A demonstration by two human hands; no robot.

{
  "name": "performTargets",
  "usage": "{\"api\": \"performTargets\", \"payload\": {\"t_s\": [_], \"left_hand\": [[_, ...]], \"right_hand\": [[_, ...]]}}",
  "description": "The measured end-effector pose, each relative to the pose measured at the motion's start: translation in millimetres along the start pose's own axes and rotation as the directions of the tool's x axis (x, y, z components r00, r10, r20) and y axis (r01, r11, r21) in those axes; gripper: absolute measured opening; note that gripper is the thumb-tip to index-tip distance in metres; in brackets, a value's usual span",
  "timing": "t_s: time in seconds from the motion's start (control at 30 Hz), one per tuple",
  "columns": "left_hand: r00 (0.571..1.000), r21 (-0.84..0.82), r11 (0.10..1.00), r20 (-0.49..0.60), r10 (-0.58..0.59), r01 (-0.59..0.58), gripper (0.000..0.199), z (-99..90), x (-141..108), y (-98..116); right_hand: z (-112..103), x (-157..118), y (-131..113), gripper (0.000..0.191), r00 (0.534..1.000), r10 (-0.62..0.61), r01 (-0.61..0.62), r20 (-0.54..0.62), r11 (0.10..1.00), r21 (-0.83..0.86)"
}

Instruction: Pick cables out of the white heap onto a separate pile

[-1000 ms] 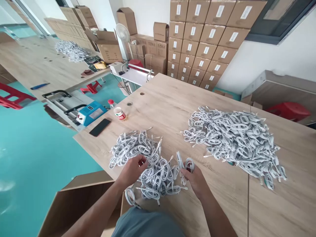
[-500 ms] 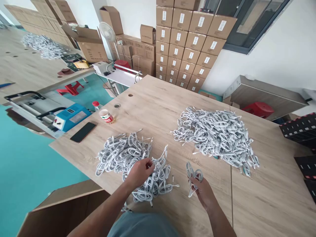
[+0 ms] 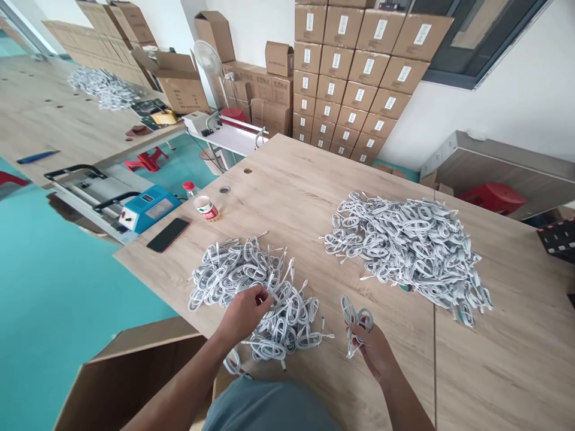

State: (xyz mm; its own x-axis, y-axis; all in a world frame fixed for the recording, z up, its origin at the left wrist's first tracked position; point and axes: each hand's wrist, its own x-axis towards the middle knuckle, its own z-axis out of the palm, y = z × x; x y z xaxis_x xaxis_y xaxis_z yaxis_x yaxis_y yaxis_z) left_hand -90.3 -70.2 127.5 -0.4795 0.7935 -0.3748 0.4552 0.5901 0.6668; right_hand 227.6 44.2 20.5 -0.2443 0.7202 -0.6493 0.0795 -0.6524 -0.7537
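Observation:
A pile of coiled white-grey cables point(image 3: 291, 317) lies near the table's front edge. Over it, my left hand point(image 3: 247, 308) has its thumb and fingers pinched together on a cable of the pile. My right hand point(image 3: 367, 342) is closed around a small bunch of coiled cables point(image 3: 357, 317), held just above the wooden table point(image 3: 287, 179) to the right of that pile. A larger pile of coiled cables point(image 3: 408, 245) spreads farther back on the right, apart from both hands.
A phone point(image 3: 168, 234) and a bottle with a red cap point(image 3: 206, 206) stand at the table's left side. An open cardboard box point(image 3: 135, 359) is below the front left edge. Beyond are a blue machine point(image 3: 150, 208) and stacked boxes point(image 3: 341, 90).
The view has shifted slightly left, so the scene sits farther right. My left hand has moved a little left over the near pile. My right hand still holds its cables.

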Motion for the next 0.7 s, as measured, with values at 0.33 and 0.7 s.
{"api": "performTargets", "payload": {"t_s": [0.33, 0.7], "left_hand": [[0.968, -0.036, 0.988, -0.198, -0.152, 0.148, 0.048, 4.5, -15.7, -63.7], [0.896, -0.181, 0.920, -0.226, -0.383, 0.348, 0.053, 72.3, -64.2, -162.8]], "right_hand": [[66.5, -14.7, -20.8, 0.043, 0.974, -0.123, 0.151, 0.192, 0.978, -0.144], [53.3, 20.3, 52.1, 0.089, 0.986, 0.099, -0.130, -0.136, 0.962, -0.242]]}}
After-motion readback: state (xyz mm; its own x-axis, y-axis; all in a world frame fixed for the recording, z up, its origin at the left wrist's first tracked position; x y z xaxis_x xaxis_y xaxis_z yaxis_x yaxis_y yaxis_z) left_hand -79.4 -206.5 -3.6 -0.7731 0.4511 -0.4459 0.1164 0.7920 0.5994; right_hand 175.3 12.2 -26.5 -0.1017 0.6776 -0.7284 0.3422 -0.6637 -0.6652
